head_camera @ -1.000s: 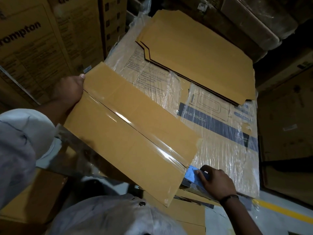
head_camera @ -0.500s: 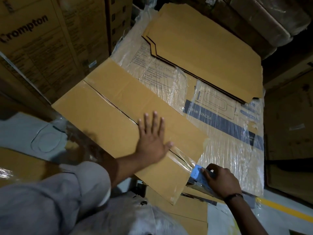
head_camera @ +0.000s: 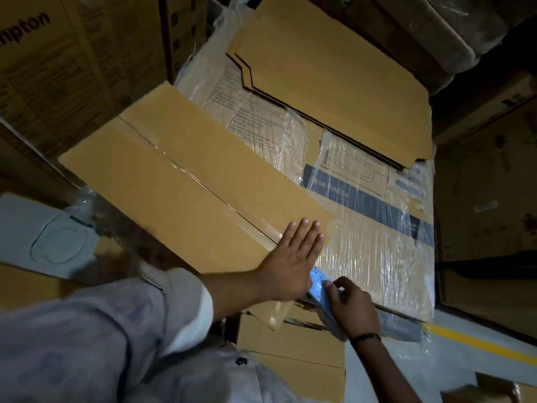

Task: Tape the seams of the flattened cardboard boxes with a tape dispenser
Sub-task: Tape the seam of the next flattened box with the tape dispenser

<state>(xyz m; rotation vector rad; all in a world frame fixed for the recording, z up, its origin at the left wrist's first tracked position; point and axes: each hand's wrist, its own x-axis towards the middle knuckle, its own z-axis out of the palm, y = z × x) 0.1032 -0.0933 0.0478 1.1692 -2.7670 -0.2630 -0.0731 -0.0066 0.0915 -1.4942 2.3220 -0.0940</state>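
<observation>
box: we see the flattened box [head_camera: 162, 205] at frame centre, its long axis running upper left to lower right.
seam [head_camera: 203, 185]: follows that axis under glossy tape.
left hand [head_camera: 293, 266]: fingers straight, pressed flat on the box's lower-right end.
right hand [head_camera: 351, 309]: fingers curled round the blue tape dispenser [head_camera: 318, 286], lower centre.

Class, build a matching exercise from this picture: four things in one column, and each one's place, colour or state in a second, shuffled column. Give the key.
1. left hand
2. right hand
3. tape dispenser
4. stack of cardboard sheets

A. blue
B. lies on the far side of the wrapped carton
C. lies flat, fingers straight, on the flattened box
D. grips the tape dispenser

Pairs: 1-C, 2-D, 3-A, 4-B.
</observation>
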